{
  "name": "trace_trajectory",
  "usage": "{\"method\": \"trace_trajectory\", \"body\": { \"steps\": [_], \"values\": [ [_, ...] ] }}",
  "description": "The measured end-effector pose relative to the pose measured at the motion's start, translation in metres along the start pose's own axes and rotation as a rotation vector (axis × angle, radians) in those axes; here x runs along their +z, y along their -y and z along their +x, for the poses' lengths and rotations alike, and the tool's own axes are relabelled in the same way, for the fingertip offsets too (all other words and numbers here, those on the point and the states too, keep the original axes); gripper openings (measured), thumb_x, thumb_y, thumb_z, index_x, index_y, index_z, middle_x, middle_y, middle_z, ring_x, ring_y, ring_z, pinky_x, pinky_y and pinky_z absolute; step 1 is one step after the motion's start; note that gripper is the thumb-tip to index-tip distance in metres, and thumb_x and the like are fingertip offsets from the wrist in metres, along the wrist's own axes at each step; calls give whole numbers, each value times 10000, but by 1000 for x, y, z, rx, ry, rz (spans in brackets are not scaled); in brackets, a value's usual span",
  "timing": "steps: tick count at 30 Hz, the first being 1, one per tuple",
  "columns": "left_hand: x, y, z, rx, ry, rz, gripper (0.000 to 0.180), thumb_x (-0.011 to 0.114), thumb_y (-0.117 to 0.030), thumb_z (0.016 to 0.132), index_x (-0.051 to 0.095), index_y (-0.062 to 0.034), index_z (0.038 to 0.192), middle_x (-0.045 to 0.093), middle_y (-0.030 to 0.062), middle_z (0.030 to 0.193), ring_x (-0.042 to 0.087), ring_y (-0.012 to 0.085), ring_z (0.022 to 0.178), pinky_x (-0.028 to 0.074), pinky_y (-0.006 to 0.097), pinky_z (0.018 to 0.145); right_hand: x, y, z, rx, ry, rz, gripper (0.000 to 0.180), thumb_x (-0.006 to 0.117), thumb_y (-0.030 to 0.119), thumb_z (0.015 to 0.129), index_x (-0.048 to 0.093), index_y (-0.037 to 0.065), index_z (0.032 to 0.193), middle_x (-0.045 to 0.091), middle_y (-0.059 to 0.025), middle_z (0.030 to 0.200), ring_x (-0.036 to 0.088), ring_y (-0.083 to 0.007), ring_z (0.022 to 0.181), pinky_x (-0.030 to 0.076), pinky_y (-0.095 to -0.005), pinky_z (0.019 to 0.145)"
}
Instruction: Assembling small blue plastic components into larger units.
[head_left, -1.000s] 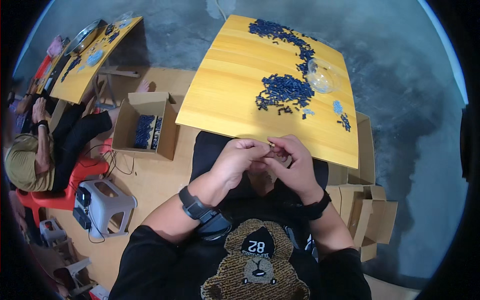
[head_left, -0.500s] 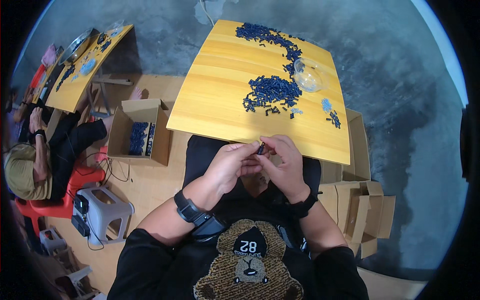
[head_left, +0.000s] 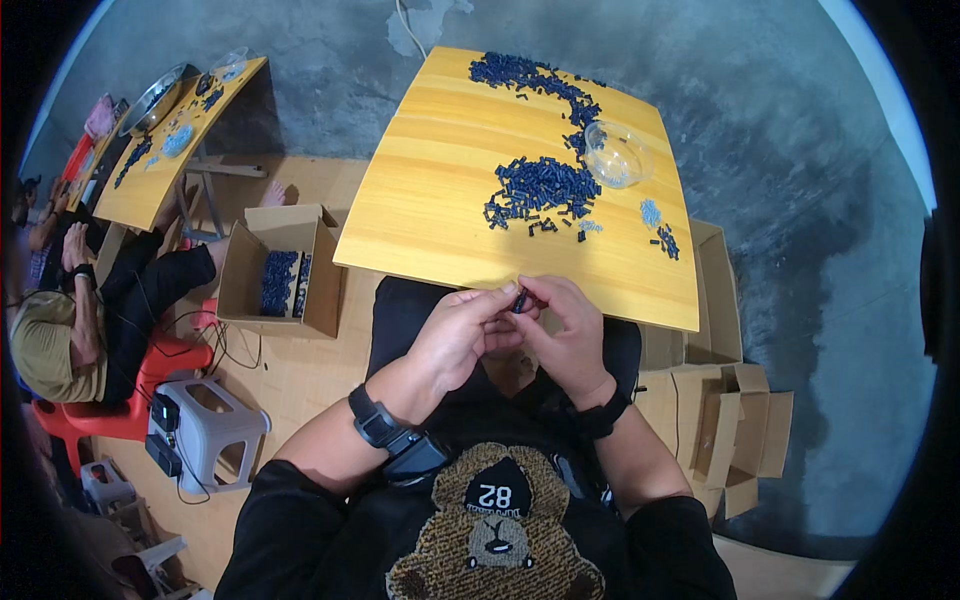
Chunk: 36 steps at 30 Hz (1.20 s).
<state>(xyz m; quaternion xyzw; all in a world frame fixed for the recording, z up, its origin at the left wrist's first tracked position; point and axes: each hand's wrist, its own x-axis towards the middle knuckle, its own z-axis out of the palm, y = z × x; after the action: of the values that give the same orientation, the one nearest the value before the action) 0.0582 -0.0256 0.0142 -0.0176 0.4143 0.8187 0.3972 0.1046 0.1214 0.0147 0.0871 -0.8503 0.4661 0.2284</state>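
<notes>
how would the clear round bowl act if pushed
The clear, round, plastic-looking bowl is probably light for its size, since its walls look thin and transparent. It may slide, as the yellow wooden tabletop looks smooth. Pushed left, it would likely shove the small dark cylindrical pieces there.

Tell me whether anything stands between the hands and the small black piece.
Nothing visible does: the left hand and right hand both grip the small black piece by the wood-grain table's near edge.

Single head-worn fisheye; faces down; hands (head_left: pixel 448 338) mid-frame, near; table (head_left: pixel 430 180) beyond.
</notes>
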Motion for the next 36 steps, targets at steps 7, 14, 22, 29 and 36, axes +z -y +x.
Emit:
{"method": "trace_trajectory", "body": {
  "steps": [7,14,22,29,36],
  "values": [
    [1,-2,1,-6,-13,27,174,571,-190,882,636,-44,952,653,43,905,613,111,819,488,247,742,2,-6,0,-22,-2,-14,361,688,15,682,600,9,1033,601,-117,920,614,-211,783,502,-280,681],
    [-3,4,8,10,-12,8,151,585,-150,867,641,-36,950,658,48,905,617,116,822,491,262,744,2,-5,2,-64,-14,-35,359,681,7,672,602,11,1022,599,-124,931,610,-248,813,502,-302,712],
    [-6,7,7,6,8,12,139,576,-138,870,645,-37,938,658,55,895,609,113,805,486,249,729,4,-4,-4,55,-8,68,324,684,9,667,616,10,984,599,-123,908,606,-251,822,498,-299,721],
    [-9,14,10,-46,14,23,138,569,-130,873,635,-46,959,649,50,918,607,121,835,486,253,734,0,-11,-10,-36,19,-34,303,681,27,681,615,8,976,600,-132,901,603,-265,812,496,-307,699],
    [-21,30,28,-167,-1,-6,154,571,-143,867,618,-67,993,642,46,931,598,129,858,478,265,757,6,-29,-25,61,0,-16,310,686,53,692,620,18,993,605,-133,923,590,-273,844,483,-326,736]
  ]
}}
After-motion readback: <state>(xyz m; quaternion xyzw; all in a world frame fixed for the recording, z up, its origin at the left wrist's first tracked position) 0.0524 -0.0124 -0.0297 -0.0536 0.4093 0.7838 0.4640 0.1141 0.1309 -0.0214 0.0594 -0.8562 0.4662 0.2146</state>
